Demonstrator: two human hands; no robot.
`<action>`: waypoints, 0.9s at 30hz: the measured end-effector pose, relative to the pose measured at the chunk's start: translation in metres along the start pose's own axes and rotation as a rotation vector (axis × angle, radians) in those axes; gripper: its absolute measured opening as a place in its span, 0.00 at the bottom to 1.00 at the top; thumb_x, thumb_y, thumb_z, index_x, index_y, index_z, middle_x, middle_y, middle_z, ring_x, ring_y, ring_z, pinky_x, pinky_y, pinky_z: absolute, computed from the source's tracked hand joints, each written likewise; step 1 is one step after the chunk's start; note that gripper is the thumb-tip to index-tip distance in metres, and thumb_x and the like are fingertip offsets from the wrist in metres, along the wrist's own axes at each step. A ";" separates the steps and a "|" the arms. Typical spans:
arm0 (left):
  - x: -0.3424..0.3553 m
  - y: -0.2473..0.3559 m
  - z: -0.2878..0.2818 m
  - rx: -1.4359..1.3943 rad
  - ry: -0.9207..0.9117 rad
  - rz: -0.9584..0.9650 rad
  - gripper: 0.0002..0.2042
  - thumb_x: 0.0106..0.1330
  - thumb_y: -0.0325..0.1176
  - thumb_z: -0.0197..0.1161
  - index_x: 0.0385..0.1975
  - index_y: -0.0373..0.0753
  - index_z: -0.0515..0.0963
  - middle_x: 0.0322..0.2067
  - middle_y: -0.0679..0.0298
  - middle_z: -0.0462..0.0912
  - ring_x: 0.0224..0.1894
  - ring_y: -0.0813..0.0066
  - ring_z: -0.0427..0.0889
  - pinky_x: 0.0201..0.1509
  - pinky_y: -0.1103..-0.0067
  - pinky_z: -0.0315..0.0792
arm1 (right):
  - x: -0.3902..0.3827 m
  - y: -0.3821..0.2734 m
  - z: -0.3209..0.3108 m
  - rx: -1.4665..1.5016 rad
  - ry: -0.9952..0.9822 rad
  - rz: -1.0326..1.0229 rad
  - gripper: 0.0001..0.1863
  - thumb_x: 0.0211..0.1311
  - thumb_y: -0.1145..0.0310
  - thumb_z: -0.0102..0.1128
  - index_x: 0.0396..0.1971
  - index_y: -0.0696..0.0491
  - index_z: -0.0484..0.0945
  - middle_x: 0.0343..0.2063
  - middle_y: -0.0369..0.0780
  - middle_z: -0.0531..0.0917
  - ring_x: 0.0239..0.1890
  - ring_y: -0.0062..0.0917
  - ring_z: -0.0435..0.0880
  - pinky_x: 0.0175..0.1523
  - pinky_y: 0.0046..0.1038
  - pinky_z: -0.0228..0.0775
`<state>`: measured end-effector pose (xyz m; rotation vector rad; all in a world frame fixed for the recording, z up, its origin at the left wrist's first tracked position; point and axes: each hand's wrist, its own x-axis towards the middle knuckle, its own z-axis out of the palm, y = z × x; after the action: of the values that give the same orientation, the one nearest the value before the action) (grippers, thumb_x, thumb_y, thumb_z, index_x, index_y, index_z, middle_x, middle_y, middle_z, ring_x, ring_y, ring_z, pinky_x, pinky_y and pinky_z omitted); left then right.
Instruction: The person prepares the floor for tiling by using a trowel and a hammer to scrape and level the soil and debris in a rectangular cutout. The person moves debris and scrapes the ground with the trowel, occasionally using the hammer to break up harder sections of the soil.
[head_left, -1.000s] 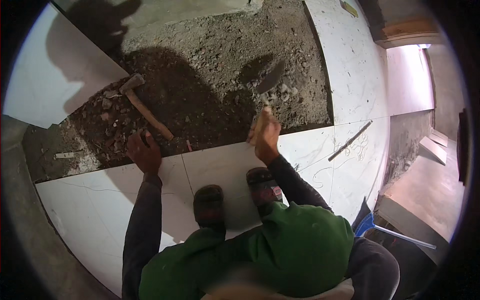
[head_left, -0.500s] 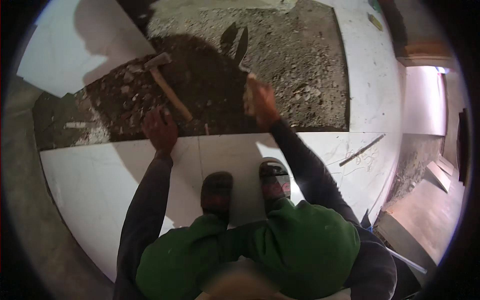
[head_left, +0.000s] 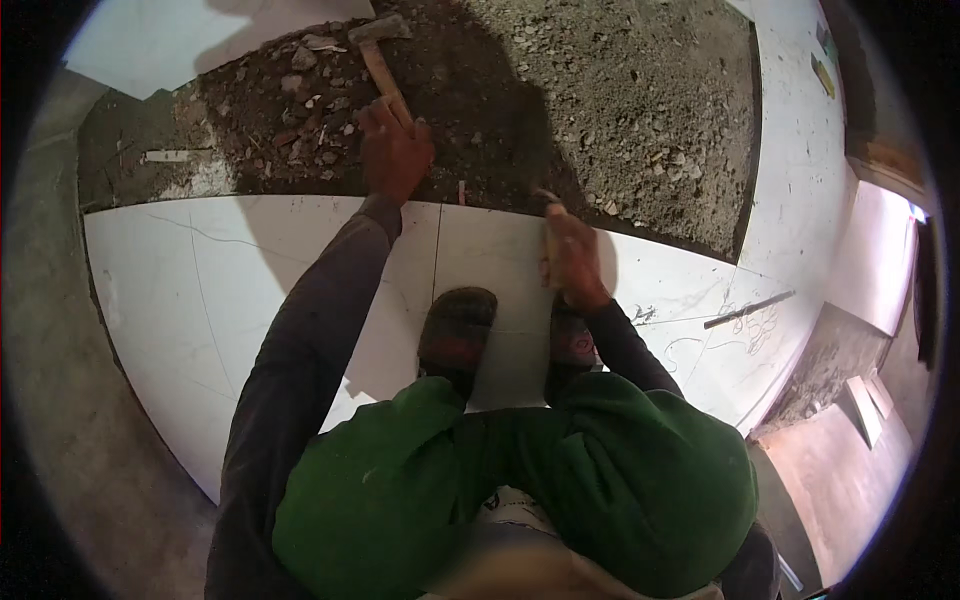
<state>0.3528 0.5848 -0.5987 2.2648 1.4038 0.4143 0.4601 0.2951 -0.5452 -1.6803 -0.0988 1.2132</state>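
Note:
My left hand [head_left: 394,152] has its fingers closed round the wooden handle of the hammer [head_left: 379,42], which lies on dark rubble [head_left: 310,120]. My right hand [head_left: 576,258] grips the wooden handle of a trowel [head_left: 553,212] at the edge of the white floor tiles [head_left: 270,280]; its metal blade is blurred against the dark bed. A small pale strip [head_left: 462,192] stands between my hands at that edge. My sandalled feet [head_left: 457,330] rest on the tiles below.
A tile [head_left: 220,30] borders the rubble at upper left, gravel [head_left: 650,120] fills the upper right. A dark bar [head_left: 748,310] and loose string lie on the right tiles, a yellow-green object [head_left: 824,75] beyond. Tile pieces [head_left: 863,410] are at far right; a pale white strip [head_left: 178,156] at left.
My left hand has moved forward onto the hammer handle. My right hand and trowel have drawn back toward the tile edge. The view has shifted, so the floor appears higher.

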 end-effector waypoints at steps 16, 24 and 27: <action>0.007 -0.033 -0.036 -0.081 0.200 0.342 0.20 0.71 0.32 0.68 0.60 0.37 0.76 0.51 0.51 0.80 0.52 0.49 0.82 0.55 0.57 0.78 | -0.019 0.018 -0.035 -0.085 0.153 -0.073 0.26 0.83 0.43 0.54 0.33 0.53 0.74 0.18 0.32 0.74 0.14 0.16 0.70 0.18 0.25 0.63; -0.026 0.007 -0.011 -0.256 -0.282 0.501 0.21 0.74 0.34 0.67 0.64 0.39 0.75 0.56 0.49 0.78 0.58 0.49 0.80 0.61 0.56 0.76 | -0.037 0.011 -0.090 -0.069 0.283 -0.035 0.40 0.74 0.26 0.54 0.33 0.56 0.80 0.19 0.32 0.75 0.21 0.16 0.74 0.24 0.27 0.66; -0.039 0.006 0.001 -0.164 -0.313 0.596 0.25 0.75 0.37 0.66 0.69 0.38 0.72 0.62 0.47 0.75 0.66 0.45 0.75 0.68 0.54 0.73 | -0.029 0.006 -0.086 -0.074 0.196 -0.114 0.43 0.69 0.22 0.56 0.36 0.57 0.81 0.18 0.32 0.75 0.18 0.16 0.73 0.22 0.28 0.66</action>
<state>0.3403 0.5474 -0.5972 2.4435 0.5089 0.3195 0.5067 0.2182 -0.5327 -1.8237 -0.1185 0.9658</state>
